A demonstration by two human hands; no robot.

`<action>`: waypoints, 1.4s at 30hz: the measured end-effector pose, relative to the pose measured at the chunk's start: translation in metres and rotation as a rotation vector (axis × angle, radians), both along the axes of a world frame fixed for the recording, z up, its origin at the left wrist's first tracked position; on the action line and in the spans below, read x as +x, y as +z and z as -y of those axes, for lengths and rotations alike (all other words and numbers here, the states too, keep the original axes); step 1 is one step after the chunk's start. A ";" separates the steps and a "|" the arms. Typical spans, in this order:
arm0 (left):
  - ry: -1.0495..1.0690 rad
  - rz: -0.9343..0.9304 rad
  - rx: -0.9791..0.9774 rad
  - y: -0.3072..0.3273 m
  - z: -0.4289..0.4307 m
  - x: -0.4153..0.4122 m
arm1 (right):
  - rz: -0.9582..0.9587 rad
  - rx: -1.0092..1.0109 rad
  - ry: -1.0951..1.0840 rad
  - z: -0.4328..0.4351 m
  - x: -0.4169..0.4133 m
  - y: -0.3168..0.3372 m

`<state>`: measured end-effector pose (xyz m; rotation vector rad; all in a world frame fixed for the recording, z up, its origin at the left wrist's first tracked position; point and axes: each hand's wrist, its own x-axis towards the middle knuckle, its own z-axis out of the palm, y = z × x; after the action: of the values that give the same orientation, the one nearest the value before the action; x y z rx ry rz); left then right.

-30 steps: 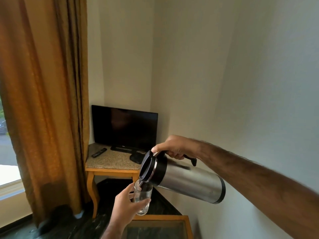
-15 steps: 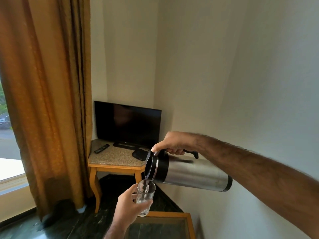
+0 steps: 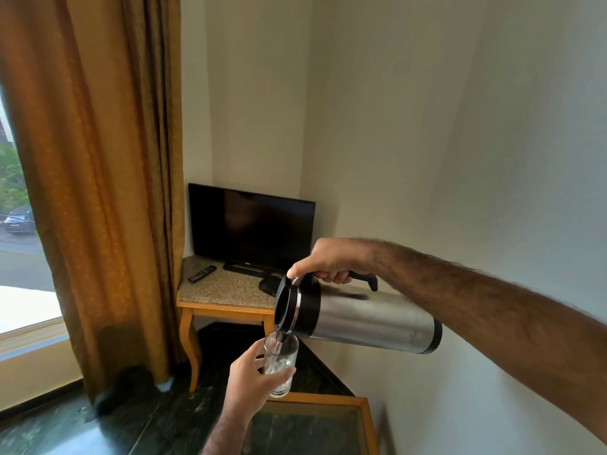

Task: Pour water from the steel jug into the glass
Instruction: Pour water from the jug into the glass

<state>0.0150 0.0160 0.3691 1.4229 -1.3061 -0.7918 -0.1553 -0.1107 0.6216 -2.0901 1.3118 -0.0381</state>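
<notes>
The steel jug (image 3: pixel 368 320), with a black top and black base ring, lies almost level in mid-air, its mouth to the left. My right hand (image 3: pixel 328 261) grips its black handle from above. Just below the spout I hold a clear glass (image 3: pixel 281 362) upright in my left hand (image 3: pixel 249 382), fingers wrapped round its lower half. A thin stream of water runs from the spout into the glass, which holds some water.
A dark television (image 3: pixel 251 226) stands on a stone-topped wooden corner table (image 3: pixel 223 290) with a remote (image 3: pixel 202 273). A glass-topped wooden table (image 3: pixel 315 425) sits below my hands. An orange curtain (image 3: pixel 98 175) hangs left; a white wall is right.
The jug has tipped from base-down tilt to nearly level, and water now streams into the glass. Both hands have shifted slightly right and up in view.
</notes>
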 end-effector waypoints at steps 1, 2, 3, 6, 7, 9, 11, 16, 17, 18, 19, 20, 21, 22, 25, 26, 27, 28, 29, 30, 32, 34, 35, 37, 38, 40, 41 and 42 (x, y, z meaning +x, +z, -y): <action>0.003 0.005 -0.008 0.001 0.001 0.001 | -0.003 -0.010 0.004 0.001 0.001 0.000; 0.004 0.009 -0.015 0.003 0.001 0.001 | -0.004 -0.022 0.003 0.002 0.002 0.000; 0.003 0.008 -0.019 0.004 0.001 0.001 | -0.006 -0.032 -0.002 0.003 0.003 0.000; 0.003 0.007 -0.042 0.010 0.001 0.001 | -0.011 -0.052 -0.009 0.006 0.005 0.003; 0.003 0.012 -0.057 0.012 0.001 0.001 | -0.011 -0.055 -0.006 0.006 0.006 0.004; -0.001 0.020 -0.066 0.014 0.003 0.002 | -0.008 -0.064 0.003 0.007 0.006 0.006; -0.002 0.017 -0.048 0.014 0.006 0.003 | -0.010 -0.072 0.009 0.008 0.006 0.007; 0.015 0.023 -0.036 0.017 0.010 0.001 | 0.000 -0.056 0.012 0.008 0.006 0.010; 0.017 0.024 -0.036 0.018 0.010 0.000 | 0.000 -0.058 0.007 0.008 0.006 0.010; 0.020 0.024 -0.035 0.018 0.010 0.000 | -0.003 -0.062 0.004 0.009 0.006 0.010; 0.023 0.026 -0.033 0.019 0.010 0.000 | -0.006 -0.065 0.004 0.010 0.005 0.010; 0.025 0.027 -0.032 0.019 0.010 -0.001 | -0.009 -0.066 0.005 0.010 0.005 0.010; 0.027 0.029 -0.032 0.020 0.010 -0.001 | -0.011 -0.065 0.007 0.010 0.004 0.010; 0.027 0.031 -0.031 0.020 0.010 -0.001 | -0.014 -0.062 0.008 0.011 0.004 0.011; 0.028 0.030 -0.015 0.021 0.011 -0.001 | -0.022 -0.062 0.016 0.011 0.003 0.014; 0.029 0.033 -0.015 0.020 0.011 -0.001 | -0.022 -0.066 0.018 0.012 0.002 0.014; 0.028 0.035 -0.016 0.020 0.011 -0.001 | -0.022 -0.069 0.020 0.012 0.002 0.014; 0.029 0.036 -0.018 0.020 0.011 -0.001 | -0.021 -0.071 0.023 0.013 0.002 0.015; 0.030 0.036 -0.018 0.020 0.011 -0.001 | -0.020 -0.072 0.024 0.013 0.002 0.014; 0.032 0.036 -0.017 0.020 0.011 -0.002 | -0.018 -0.072 0.025 0.013 0.001 0.014; 0.034 0.035 -0.010 0.019 0.011 -0.002 | -0.014 -0.061 0.035 0.014 0.001 0.014; 0.037 0.030 -0.001 0.019 0.011 -0.003 | -0.010 -0.045 0.034 0.015 -0.001 0.013; 0.038 0.024 0.004 0.019 0.011 -0.002 | -0.010 -0.041 0.031 0.016 -0.001 0.012; 0.038 0.014 0.010 0.017 0.011 -0.002 | -0.013 -0.038 0.026 0.016 -0.001 0.011; 0.040 0.013 0.011 0.016 0.011 -0.002 | -0.013 -0.039 0.025 0.016 0.000 0.010; 0.043 0.013 0.011 0.016 0.011 -0.003 | -0.015 -0.037 0.031 0.015 0.000 0.008; 0.043 0.013 0.013 0.016 0.010 -0.004 | -0.014 -0.037 0.034 0.015 0.000 0.007; 0.045 0.014 0.013 0.016 0.010 -0.004 | -0.011 -0.037 0.035 0.015 0.000 0.007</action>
<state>0.0111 0.0059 0.3851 1.4656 -1.2773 -0.7624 -0.1551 -0.1257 0.6283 -2.1465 1.2901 -0.0360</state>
